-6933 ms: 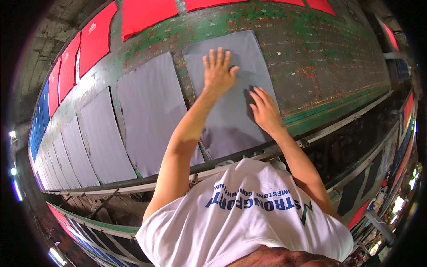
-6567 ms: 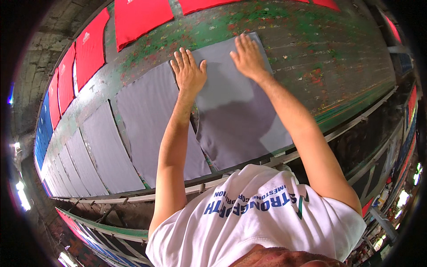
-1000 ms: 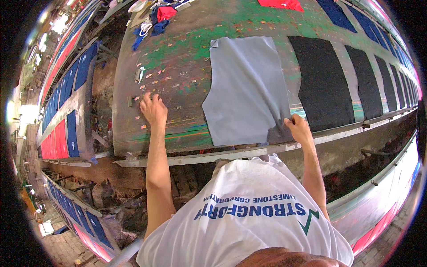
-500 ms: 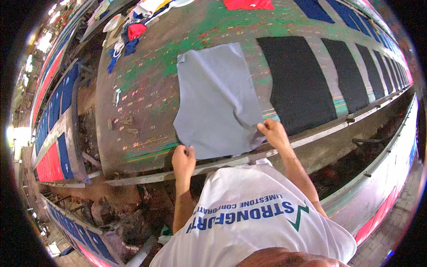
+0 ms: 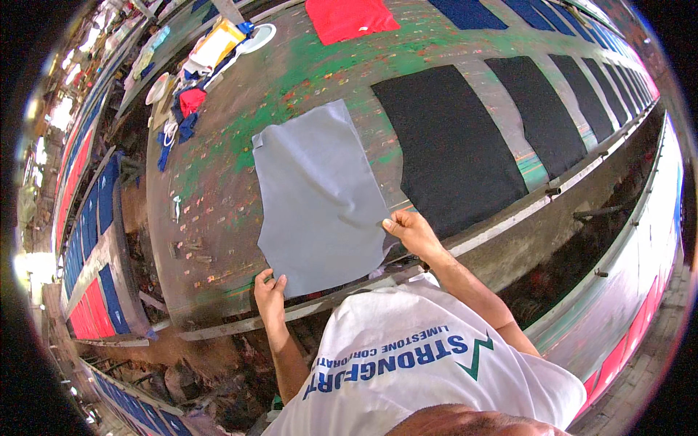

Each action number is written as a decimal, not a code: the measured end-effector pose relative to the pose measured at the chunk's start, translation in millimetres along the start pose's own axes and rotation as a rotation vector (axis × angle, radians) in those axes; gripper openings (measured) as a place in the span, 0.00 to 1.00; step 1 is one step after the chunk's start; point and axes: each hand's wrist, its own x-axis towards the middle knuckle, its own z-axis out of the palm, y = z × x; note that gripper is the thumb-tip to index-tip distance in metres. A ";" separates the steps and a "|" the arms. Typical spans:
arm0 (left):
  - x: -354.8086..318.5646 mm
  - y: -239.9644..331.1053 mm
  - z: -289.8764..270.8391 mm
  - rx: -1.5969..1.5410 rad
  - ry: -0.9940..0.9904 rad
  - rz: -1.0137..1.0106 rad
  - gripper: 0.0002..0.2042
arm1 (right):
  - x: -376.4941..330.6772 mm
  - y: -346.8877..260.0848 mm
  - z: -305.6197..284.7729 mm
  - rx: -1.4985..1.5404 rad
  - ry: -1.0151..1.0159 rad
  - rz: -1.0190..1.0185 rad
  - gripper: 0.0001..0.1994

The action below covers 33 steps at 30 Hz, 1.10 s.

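Observation:
A grey cut fabric panel [image 5: 313,196] lies on the long work table, with soft creases near its right side and a small folded corner at its far left. My right hand [image 5: 413,234] pinches the panel's right edge between thumb and bent fingers. At the near left corner is my left hand [image 5: 271,296], its thumb and fingertips slightly apart beside the fabric edge. Just right of the grey panel, a black fabric panel [image 5: 454,145] is spread flat.
More black panels [image 5: 542,112] run in a row to the right. Along the far side lie a red fabric piece [image 5: 349,18] and navy pieces [image 5: 469,11]. A pile of cloth scraps [image 5: 190,102] sits at the far left. A pale rail [image 5: 502,229] edges the paint-stained table [image 5: 211,211].
My left hand has loosened from its pinch on the grey panel's near left corner. The right hand still grips the right edge. The whole view has shifted, moving the table's far items left.

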 end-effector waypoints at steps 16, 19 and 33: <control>-1.5 -2.7 -12.2 -0.018 -0.029 -0.040 0.18 | 2.5 30.3 -20.7 0.091 -0.195 0.129 0.22; -0.7 -0.3 -10.3 0.053 -0.072 -0.008 0.15 | 2.9 30.9 -17.7 0.154 -0.165 0.136 0.20; 11.3 -5.2 -17.3 0.062 -0.214 0.071 0.19 | -12.1 7.5 -13.5 -0.165 -0.215 -0.104 0.10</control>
